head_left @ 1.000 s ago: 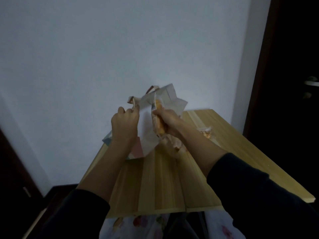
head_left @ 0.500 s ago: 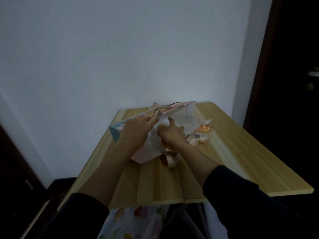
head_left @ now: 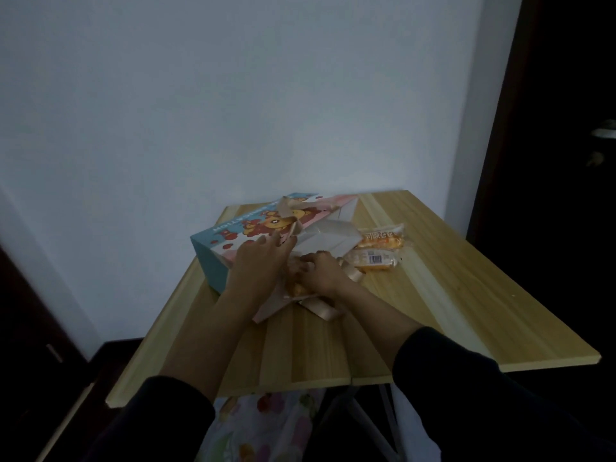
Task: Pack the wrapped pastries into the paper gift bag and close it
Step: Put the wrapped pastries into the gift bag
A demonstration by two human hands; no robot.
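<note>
The paper gift bag point(head_left: 230, 240), blue and pink with cartoon bears, lies on its side on the wooden table point(head_left: 450, 295), its mouth toward me. My left hand point(head_left: 258, 265) holds the bag's upper edge by the mouth. My right hand point(head_left: 321, 271) is closed on a wrapped orange pastry point(head_left: 295, 288) at the bag's opening. Two more wrapped pastries lie right of the bag: one point(head_left: 383, 240) behind, one with a barcode label point(head_left: 375, 261) in front. A beige ribbon handle point(head_left: 320, 311) trails out under my right wrist.
A white wall stands right behind the table. A dark doorway point(head_left: 550, 128) is at the right. The table's front edge point(head_left: 333, 383) is near my body, with floral fabric point(head_left: 266, 425) and white table legs below it.
The bag has come down from the air and now lies on the table. My right hand with the pastry has dropped to the bag's mouth. The view has tilted down.
</note>
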